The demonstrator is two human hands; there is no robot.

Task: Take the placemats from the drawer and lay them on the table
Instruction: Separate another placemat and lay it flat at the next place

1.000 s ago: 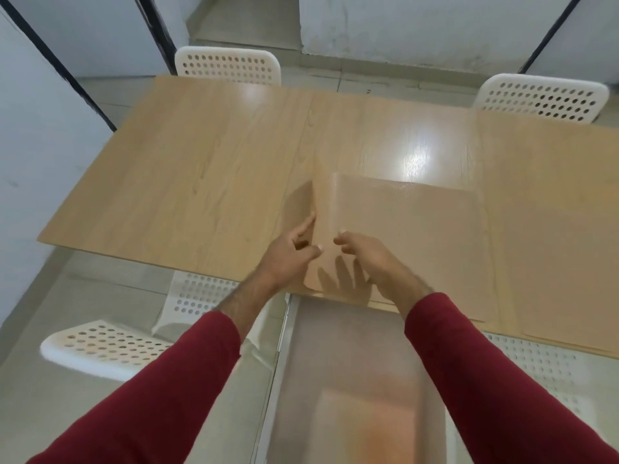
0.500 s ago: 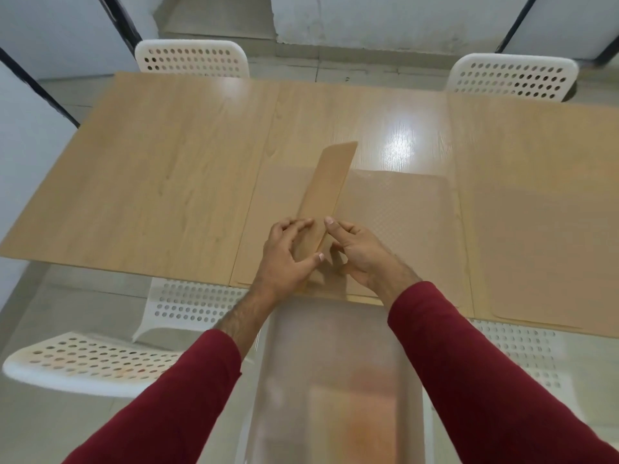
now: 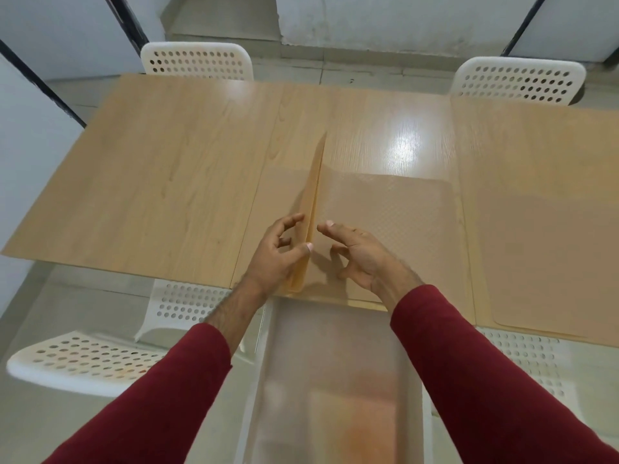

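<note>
1. Two placemats already down flat on the tabletop: one on the far right, one in the middle, both along the near edge.
2. A third placemat stood nearly on edge at the left side of the middle one, tilted as if mid-turn, its near end at the tabletop's front edge.
3. Left hand grasping that upright placemat, thumb on one face and curled fingers on the other; grip closed around its lower part.
4. Right hand just beside it over the middle placemat, fingers spread and loosely bent, grip released and holding nothing; contact with the mat beneath not clear.
5. Drawer pulled out below the tabletop edge between the red sleeves; something orange and blurred inside, possibly more placemats, too unclear to say.
6. Judged progress: past halfway. Left to do: lowering the held placemat flat onto the bare wood at left, then checking the drawer for any that remain.
7. White perforated chairs around the tabletop.
</note>
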